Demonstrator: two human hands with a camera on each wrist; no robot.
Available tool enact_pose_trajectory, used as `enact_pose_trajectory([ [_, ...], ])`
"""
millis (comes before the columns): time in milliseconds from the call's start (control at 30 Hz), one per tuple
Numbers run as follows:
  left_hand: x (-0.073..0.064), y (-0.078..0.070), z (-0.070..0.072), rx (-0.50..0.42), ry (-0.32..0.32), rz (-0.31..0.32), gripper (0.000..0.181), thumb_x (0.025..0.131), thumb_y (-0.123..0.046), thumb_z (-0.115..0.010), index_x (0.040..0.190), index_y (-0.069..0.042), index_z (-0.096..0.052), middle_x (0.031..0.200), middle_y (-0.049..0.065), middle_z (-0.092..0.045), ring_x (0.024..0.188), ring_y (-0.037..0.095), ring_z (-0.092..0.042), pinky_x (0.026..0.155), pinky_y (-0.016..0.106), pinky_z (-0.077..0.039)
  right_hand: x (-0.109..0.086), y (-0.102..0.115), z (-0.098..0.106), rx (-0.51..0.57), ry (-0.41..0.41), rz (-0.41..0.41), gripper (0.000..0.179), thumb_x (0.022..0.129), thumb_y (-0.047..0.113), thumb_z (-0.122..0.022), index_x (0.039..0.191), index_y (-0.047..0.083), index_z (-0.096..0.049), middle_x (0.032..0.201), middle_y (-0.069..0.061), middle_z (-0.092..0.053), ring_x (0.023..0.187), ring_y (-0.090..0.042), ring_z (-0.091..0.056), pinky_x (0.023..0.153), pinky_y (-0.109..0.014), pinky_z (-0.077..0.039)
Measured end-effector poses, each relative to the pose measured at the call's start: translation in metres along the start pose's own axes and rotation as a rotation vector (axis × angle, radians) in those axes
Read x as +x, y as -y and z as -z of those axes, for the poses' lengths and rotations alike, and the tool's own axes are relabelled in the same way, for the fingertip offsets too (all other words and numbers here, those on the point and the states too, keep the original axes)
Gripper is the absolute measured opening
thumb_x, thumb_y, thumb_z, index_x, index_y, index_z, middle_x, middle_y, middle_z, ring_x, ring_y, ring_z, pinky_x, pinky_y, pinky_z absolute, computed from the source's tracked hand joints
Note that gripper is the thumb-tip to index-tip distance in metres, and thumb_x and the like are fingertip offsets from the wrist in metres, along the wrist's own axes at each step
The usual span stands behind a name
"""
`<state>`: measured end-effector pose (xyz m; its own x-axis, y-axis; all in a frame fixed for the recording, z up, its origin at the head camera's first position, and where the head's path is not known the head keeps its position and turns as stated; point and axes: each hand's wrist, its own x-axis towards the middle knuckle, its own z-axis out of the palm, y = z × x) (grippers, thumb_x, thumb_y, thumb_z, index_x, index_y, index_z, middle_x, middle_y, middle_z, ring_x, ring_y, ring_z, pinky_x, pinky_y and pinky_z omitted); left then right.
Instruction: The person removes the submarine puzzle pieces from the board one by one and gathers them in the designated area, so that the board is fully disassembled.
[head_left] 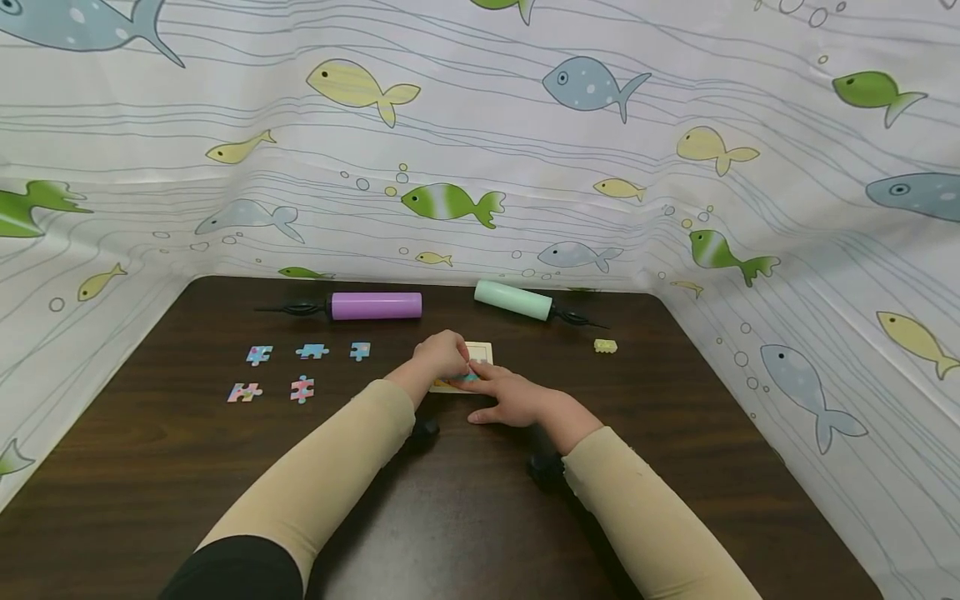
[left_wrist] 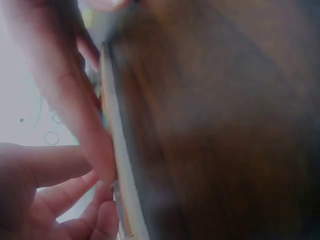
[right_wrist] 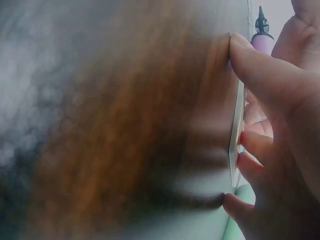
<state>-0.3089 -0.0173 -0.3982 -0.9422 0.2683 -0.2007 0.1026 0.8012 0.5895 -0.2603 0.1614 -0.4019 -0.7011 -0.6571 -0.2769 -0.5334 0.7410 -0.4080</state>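
A small pale puzzle tray (head_left: 480, 348) lies on the dark table, partly covered by both hands. My left hand (head_left: 441, 357) bends over it from the left, thumb and curled fingertips gathered at a light-blue puzzle piece (head_left: 471, 377). Most of that piece is hidden by the fingers. From the right, my right hand (head_left: 512, 398) reaches in with its fingers extended, some tips resting on the tray and its thumb on the table. In the right wrist view the tray's edge (right_wrist: 234, 135) shows beside these spread fingers.
Several loose jigsaw pieces (head_left: 302, 389) lie to the left. Behind the tray are a purple hand pump (head_left: 377, 306) and a mint-green hand pump (head_left: 513, 300). A small yellow block (head_left: 605, 345) sits at the right. A fish-print curtain (head_left: 480, 150) borders the table's back and sides.
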Motion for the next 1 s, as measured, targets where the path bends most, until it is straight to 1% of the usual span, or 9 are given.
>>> enact_pose_trajectory([
  [100, 0.004, 0.0, -0.003, 0.013, -0.006, 0.011, 0.007, 0.083, -0.017, -0.073, 0.083, -0.013, -0.067, 0.081, 0.0, -0.063, 0.081, 0.021, -0.057, 0.09, 0.044, -0.038, -0.001, 0.0, 0.0, 0.001, -0.005, 0.005, 0.066, 0.095, 0.038, -0.065, 0.153, 0.026, -0.037, 0.164, -0.005, -0.008, 0.148, -0.032, -0.009, 0.114, -0.052, -0.019],
  [200, 0.008, 0.0, -0.004, 0.032, -0.015, 0.012, 0.006, 0.084, -0.018, -0.072, 0.081, -0.014, -0.068, 0.078, 0.0, -0.063, 0.079, 0.02, -0.057, 0.091, 0.044, -0.038, -0.001, 0.001, 0.0, 0.008, -0.009, 0.008, 0.066, 0.095, 0.037, -0.066, 0.153, 0.024, -0.038, 0.164, -0.006, -0.008, 0.148, -0.032, -0.01, 0.114, -0.051, -0.019],
  [400, 0.01, 0.001, -0.005, 0.055, -0.018, 0.011, 0.01, 0.086, -0.019, -0.074, 0.082, -0.014, -0.066, 0.081, 0.0, -0.063, 0.082, 0.021, -0.056, 0.091, 0.043, -0.039, 0.0, -0.001, -0.001, 0.032, -0.012, -0.006, 0.067, 0.094, 0.037, -0.066, 0.153, 0.026, -0.037, 0.164, -0.007, -0.005, 0.148, -0.032, -0.008, 0.114, -0.051, -0.02],
  [600, 0.012, 0.001, -0.006, 0.059, -0.018, -0.002, 0.013, 0.087, -0.02, -0.075, 0.082, -0.013, -0.066, 0.084, 0.0, -0.063, 0.083, 0.022, -0.056, 0.089, 0.042, -0.04, 0.0, -0.003, -0.003, 0.008, -0.04, -0.013, 0.068, 0.093, 0.037, -0.068, 0.153, 0.027, -0.037, 0.163, -0.015, -0.005, 0.148, -0.032, -0.008, 0.114, -0.05, -0.021],
  [733, 0.012, 0.002, -0.006, 0.067, -0.014, -0.005, 0.013, 0.088, -0.02, -0.075, 0.082, -0.013, -0.066, 0.083, 0.0, -0.063, 0.082, 0.021, -0.057, 0.088, 0.042, -0.041, -0.001, -0.003, -0.004, 0.026, -0.045, -0.012, 0.067, 0.093, 0.036, -0.068, 0.153, 0.026, -0.038, 0.162, -0.018, -0.004, 0.148, -0.035, -0.007, 0.113, -0.053, -0.02],
  [867, 0.012, 0.003, -0.006, 0.07, -0.004, -0.005, 0.012, 0.089, -0.02, -0.073, 0.082, -0.012, -0.066, 0.084, 0.0, -0.063, 0.081, 0.021, -0.057, 0.085, 0.041, -0.042, -0.001, -0.002, -0.005, 0.041, -0.046, -0.016, 0.066, 0.093, 0.036, -0.068, 0.152, 0.026, -0.039, 0.163, -0.018, -0.003, 0.148, -0.035, -0.006, 0.113, -0.052, -0.02],
  [1000, 0.011, 0.002, -0.005, 0.045, 0.004, 0.0, 0.011, 0.088, -0.018, -0.073, 0.083, -0.011, -0.066, 0.083, 0.002, -0.063, 0.077, 0.021, -0.058, 0.076, 0.037, -0.045, 0.0, -0.002, -0.005, 0.032, -0.047, -0.019, 0.066, 0.093, 0.036, -0.068, 0.152, 0.026, -0.04, 0.163, -0.018, -0.003, 0.148, -0.034, -0.006, 0.114, -0.051, -0.02],
])
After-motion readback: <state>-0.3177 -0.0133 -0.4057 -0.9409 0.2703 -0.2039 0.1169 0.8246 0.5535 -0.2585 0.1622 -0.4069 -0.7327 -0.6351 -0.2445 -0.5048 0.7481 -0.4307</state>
